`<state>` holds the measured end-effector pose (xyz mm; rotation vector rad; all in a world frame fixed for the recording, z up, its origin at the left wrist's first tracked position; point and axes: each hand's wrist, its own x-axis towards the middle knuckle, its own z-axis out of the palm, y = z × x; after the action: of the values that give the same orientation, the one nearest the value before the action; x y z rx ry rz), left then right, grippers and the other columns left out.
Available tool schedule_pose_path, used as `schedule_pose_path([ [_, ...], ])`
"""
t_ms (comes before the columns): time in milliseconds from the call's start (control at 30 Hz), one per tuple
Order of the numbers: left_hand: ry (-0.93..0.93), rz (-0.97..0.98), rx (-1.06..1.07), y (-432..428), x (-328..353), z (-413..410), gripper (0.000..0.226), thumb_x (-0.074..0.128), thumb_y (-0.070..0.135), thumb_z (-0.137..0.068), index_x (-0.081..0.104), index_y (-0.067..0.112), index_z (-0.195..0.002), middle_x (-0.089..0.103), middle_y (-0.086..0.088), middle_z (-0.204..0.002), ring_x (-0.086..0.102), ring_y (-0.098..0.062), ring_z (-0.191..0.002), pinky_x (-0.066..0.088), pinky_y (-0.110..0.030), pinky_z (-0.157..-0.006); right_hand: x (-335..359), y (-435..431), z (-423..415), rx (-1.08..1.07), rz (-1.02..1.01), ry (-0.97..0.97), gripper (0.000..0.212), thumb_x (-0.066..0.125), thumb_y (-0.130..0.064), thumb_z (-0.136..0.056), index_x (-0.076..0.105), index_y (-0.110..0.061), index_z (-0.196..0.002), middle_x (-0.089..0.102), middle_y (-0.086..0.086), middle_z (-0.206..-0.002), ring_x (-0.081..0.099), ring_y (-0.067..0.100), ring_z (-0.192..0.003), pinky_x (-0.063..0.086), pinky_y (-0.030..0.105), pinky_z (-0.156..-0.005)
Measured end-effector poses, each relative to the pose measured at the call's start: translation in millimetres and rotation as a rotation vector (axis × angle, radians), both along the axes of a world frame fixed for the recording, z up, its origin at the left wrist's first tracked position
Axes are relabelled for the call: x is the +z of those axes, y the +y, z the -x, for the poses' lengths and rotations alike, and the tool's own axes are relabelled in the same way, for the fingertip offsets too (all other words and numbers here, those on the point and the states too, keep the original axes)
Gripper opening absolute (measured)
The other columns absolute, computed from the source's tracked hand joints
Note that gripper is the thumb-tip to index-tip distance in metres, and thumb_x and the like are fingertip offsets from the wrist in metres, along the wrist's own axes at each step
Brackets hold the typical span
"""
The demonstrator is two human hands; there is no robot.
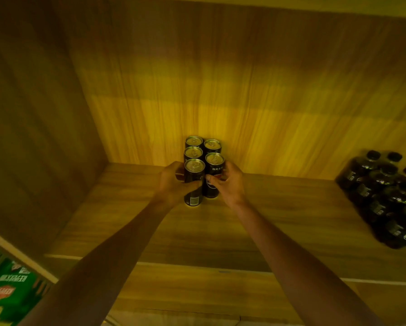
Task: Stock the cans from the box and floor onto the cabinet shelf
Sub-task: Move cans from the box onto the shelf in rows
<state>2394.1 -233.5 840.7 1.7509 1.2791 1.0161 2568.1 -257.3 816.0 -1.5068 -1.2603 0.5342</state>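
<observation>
Several black cans with silver tops stand in two rows on the wooden cabinet shelf [279, 208], near its back wall. My left hand [173, 184] grips the front left can [193, 182], whose base sits nearest the shelf front. My right hand [228, 182] grips the front right can [214, 170], fingers wrapped round its side. Behind them stand three more cans [203, 147], packed close together. The box and the floor are out of view.
A shrink-wrapped pack of dark bottles [385, 196] lies on the shelf at the right. The cabinet's left side wall [32, 137] rises beside the cans. Green packaging [9, 290] shows at the lower left, outside the cabinet. Bare shelf lies between cans and bottles.
</observation>
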Motion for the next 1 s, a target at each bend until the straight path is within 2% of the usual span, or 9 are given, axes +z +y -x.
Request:
schedule_pose_path([
  [133,0.01,-0.018,-0.03,1.0,0.6,4.3,0.056,0.087,0.021,-0.066,0.061,0.017,-0.115,0.064,0.009,-0.102,0.059,0.001,-0.088,0.043,-0.012,-0.069,0.7,8.3,-1.4,-0.003,0.007,-0.027,0.061,0.084,-0.018,-0.078,0.056,-0.011,-0.132,0.066,0.008,-0.127,0.066,0.021,-0.111,0.057,0.043,-0.092],
  [367,0.024,-0.036,-0.057,1.4,3.7,8.2,0.053,0.087,0.019,-0.067,0.06,0.017,-0.113,0.063,0.009,-0.1,0.06,-0.005,-0.09,0.044,-0.013,-0.07,-0.2,12.5,-5.6,0.015,0.002,-0.036,0.059,0.084,-0.02,-0.078,0.057,-0.015,-0.13,0.067,0.002,-0.124,0.065,0.01,-0.102,0.058,0.04,-0.089],
  [533,0.031,-0.035,-0.062,2.2,3.4,10.4,0.054,0.087,0.019,-0.067,0.06,0.019,-0.114,0.063,0.011,-0.101,0.058,0.005,-0.088,0.043,-0.009,-0.069,0.6,11.4,-8.0,0.04,0.021,-0.036,0.059,0.083,-0.022,-0.079,0.056,-0.017,-0.131,0.066,0.0,-0.126,0.064,0.011,-0.104,0.058,0.035,-0.087],
  [700,0.028,-0.022,-0.055,2.2,2.7,9.9,0.057,0.087,0.021,-0.067,0.06,0.016,-0.116,0.066,0.004,-0.107,0.063,-0.01,-0.094,0.046,-0.015,-0.072,4.3,9.4,-7.8,0.047,0.046,-0.052,0.061,0.082,-0.022,-0.08,0.054,-0.015,-0.134,0.064,0.005,-0.13,0.062,0.015,-0.112,0.055,0.029,-0.087],
  [767,0.025,-0.01,-0.049,2.0,2.4,10.1,0.059,0.087,0.022,-0.066,0.059,0.015,-0.117,0.067,0.0,-0.111,0.063,-0.013,-0.097,0.048,-0.019,-0.075,7.2,7.1,-8.0,0.064,0.064,-0.065,0.063,0.081,-0.025,-0.081,0.051,-0.016,-0.136,0.062,0.004,-0.134,0.059,0.015,-0.116,0.053,0.032,-0.09],
  [867,0.071,0.023,-0.028,-0.3,2.3,11.8,0.067,0.088,0.03,-0.066,0.056,0.015,-0.123,0.065,0.0,-0.113,0.061,-0.015,-0.1,0.05,-0.026,-0.077,11.3,-0.7,-10.2,0.061,0.08,-0.163,0.063,0.074,-0.036,-0.087,0.047,-0.018,-0.14,0.059,0.004,-0.138,0.055,0.017,-0.124,0.05,0.033,-0.094],
  [1000,0.339,0.049,0.033,-10.3,1.2,24.8,0.069,0.078,0.046,-0.074,0.052,0.015,-0.13,0.061,-0.003,-0.119,0.058,-0.018,-0.103,0.053,-0.034,-0.08,15.3,-21.3,-16.5,0.009,0.227,-0.453,0.069,0.052,-0.053,-0.097,0.036,-0.012,-0.151,0.047,0.013,-0.15,0.046,0.029,-0.136,0.046,0.047,-0.107],
])
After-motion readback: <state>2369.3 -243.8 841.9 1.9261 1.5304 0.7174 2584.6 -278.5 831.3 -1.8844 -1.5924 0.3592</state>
